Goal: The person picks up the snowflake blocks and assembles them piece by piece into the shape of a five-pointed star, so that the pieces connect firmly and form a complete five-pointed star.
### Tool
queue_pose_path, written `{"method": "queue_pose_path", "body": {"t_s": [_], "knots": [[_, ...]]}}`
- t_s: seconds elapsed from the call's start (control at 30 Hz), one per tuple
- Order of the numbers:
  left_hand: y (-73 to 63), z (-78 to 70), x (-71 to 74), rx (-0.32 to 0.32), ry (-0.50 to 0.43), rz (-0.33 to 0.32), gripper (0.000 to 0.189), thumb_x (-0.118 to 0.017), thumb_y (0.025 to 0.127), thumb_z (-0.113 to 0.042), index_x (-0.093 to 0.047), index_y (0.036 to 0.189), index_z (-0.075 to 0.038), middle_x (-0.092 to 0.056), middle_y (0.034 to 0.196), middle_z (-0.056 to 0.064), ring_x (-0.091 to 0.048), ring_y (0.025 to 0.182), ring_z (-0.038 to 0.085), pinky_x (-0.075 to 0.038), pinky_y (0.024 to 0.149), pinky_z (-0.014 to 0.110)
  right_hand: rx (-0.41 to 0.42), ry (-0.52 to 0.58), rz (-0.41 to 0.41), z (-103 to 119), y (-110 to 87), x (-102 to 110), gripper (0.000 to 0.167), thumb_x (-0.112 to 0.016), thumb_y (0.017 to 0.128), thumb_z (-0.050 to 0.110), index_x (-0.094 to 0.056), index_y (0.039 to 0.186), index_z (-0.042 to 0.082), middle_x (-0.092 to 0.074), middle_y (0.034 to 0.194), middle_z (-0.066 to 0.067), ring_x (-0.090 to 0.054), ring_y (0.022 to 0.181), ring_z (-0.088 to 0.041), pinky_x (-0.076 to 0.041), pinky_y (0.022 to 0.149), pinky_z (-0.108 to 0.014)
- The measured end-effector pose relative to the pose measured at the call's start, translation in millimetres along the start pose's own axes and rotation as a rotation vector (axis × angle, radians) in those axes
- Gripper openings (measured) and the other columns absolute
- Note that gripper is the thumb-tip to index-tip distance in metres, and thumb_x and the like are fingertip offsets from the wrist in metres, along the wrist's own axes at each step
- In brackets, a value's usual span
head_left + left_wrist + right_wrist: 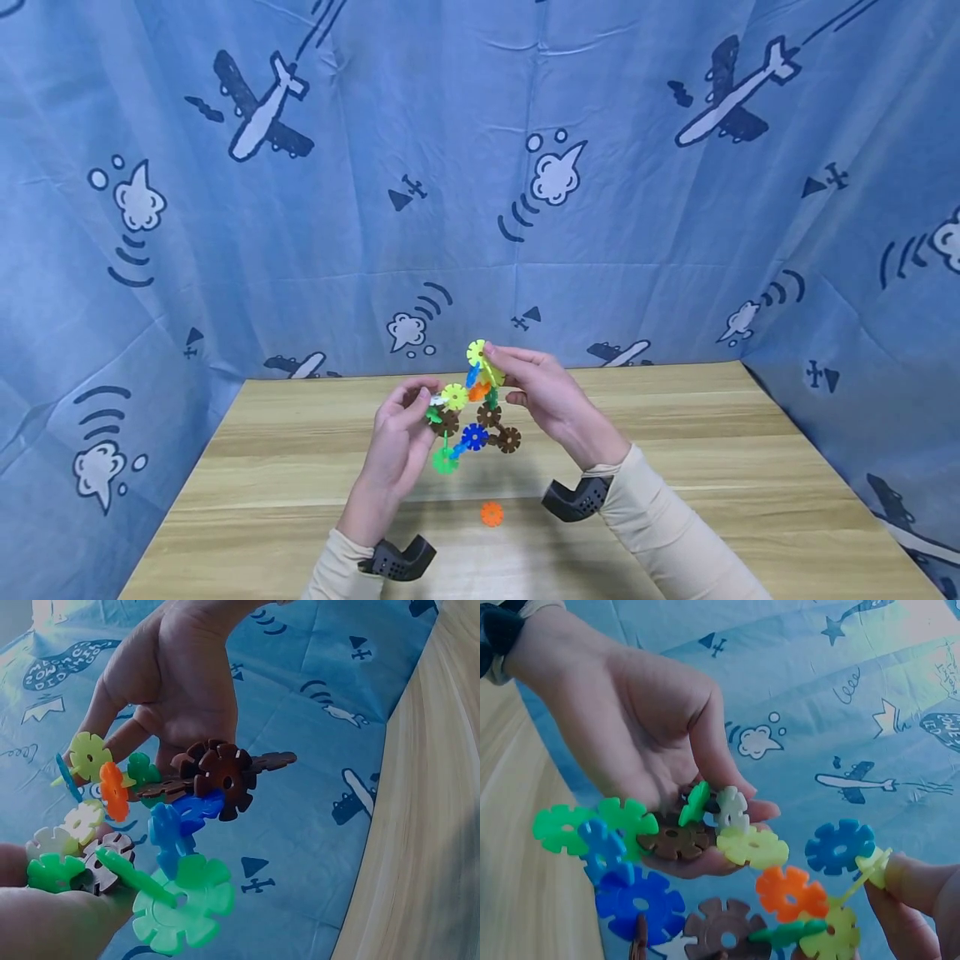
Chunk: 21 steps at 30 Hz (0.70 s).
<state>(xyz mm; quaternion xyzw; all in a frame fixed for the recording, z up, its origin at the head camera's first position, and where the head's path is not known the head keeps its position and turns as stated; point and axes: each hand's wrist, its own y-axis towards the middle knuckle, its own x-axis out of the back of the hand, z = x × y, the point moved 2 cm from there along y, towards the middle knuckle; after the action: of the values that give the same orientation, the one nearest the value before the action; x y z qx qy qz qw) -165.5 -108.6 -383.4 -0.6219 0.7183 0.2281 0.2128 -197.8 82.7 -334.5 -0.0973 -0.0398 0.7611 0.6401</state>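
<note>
A chain of notched plastic snowflake discs, linked edge to edge in several colours, hangs in the air between both hands. My left hand [401,429] pinches its left end, near a white disc [732,810] and a brown disc [673,838]. At the upper right end, my right hand [551,400] pinches a yellow disc [477,352] between thumb and fingers. Lower parts of the chain, a dark blue disc [475,437], a green disc [184,904] and brown discs [509,440], dangle free. An orange disc [791,892] sits within the chain near the right hand.
A loose orange disc [492,514] lies on the wooden table [675,467], below the hands. Behind and at both sides hangs a blue curtain [465,208] printed with planes and clouds. Each wrist wears a black camera mount [577,498].
</note>
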Motion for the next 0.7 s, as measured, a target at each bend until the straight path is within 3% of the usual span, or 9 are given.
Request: {"method": "queue_pose_path", "body": {"t_s": [0.3,0.53,0.7], "knots": [[-1.1,-0.4,-2.4,-0.023,-0.002,0.028,0.018,-0.044,0.105,-0.002,-0.06,0.107,-0.008,-0.054,0.118,0.008,-0.054,0.114,0.022,-0.053,0.101,0.032,-0.028,0.025,-0.064,1.1,-0.9,-3.3,0.037,-0.071,0.095,0.037,-0.071,0.124,0.015,-0.063,0.111,0.005,-0.05,0.089,-0.014,-0.043,0.079,-0.03],[-0.7,-0.3,-2.8,-0.046,0.003,0.033,0.02,-0.045,0.105,-0.002,-0.063,0.105,-0.011,-0.055,0.116,0.006,-0.054,0.112,0.022,-0.053,0.1,0.031,-0.004,-0.015,-0.076,1.5,-0.1,-5.3,0.042,-0.071,0.095,0.039,-0.069,0.128,0.013,-0.059,0.14,-0.001,-0.049,0.117,-0.019,-0.041,0.086,-0.033],[0.0,-0.3,-3.0,-0.049,0.003,0.044,0.02,-0.046,0.105,-0.002,-0.063,0.104,-0.012,-0.056,0.115,0.005,-0.055,0.111,0.02,-0.054,0.099,0.032,0.007,-0.042,-0.082,0.7,0.8,-8.0,0.043,-0.073,0.093,0.039,-0.07,0.126,0.013,-0.059,0.142,-0.002,-0.048,0.124,-0.021,-0.042,0.087,-0.036]]}}
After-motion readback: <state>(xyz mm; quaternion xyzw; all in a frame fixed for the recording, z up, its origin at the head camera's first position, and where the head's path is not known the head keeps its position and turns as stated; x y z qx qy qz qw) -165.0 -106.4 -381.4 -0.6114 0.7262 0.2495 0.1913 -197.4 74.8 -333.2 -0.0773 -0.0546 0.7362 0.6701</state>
